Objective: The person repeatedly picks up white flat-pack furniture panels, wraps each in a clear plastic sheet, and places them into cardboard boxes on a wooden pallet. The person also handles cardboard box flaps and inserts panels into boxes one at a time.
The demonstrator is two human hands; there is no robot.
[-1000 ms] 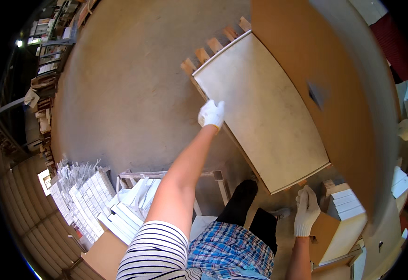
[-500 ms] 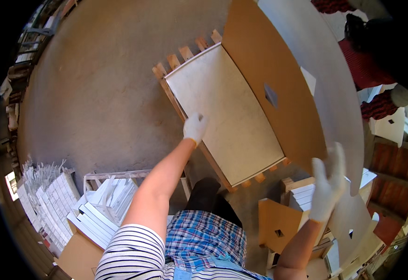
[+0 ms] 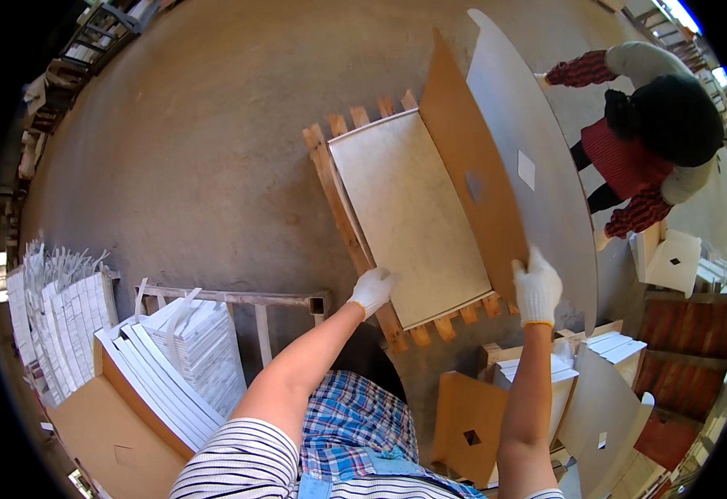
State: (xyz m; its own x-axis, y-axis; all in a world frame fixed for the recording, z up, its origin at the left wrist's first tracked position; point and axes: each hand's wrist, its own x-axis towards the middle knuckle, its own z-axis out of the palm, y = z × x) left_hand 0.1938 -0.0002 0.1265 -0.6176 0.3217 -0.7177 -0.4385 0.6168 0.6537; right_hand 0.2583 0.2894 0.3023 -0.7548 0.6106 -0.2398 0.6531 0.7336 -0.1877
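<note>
A pale flat board (image 3: 413,216) lies on a wooden pallet (image 3: 330,179) in front of me. Along its right side a brown cardboard sheet (image 3: 473,150) stands tilted on edge. A grey-white sheet (image 3: 513,108) with a square cutout stands just beyond it. My right hand (image 3: 538,289), in a white glove, is closed at the brown sheet's near end, its thumb on the brown face. My gloved left hand (image 3: 373,291) hovers over the board's near left edge; its fingers are blurred. A co-worker (image 3: 642,158) on the right has both hands at the grey-white sheet.
At lower left are a metal rack (image 3: 239,295), strapped white stacks (image 3: 197,349) and bundled white strips (image 3: 64,324). Boxes with white panels (image 3: 605,345) and a brown sheet with a diamond cutout (image 3: 463,424) are at lower right. Concrete floor (image 3: 205,158) stretches out left of the pallet.
My right hand has moved left from open air to the brown sheet and closed there. My left hand has slid nearer along the board's edge. The co-worker has come more fully into view.
</note>
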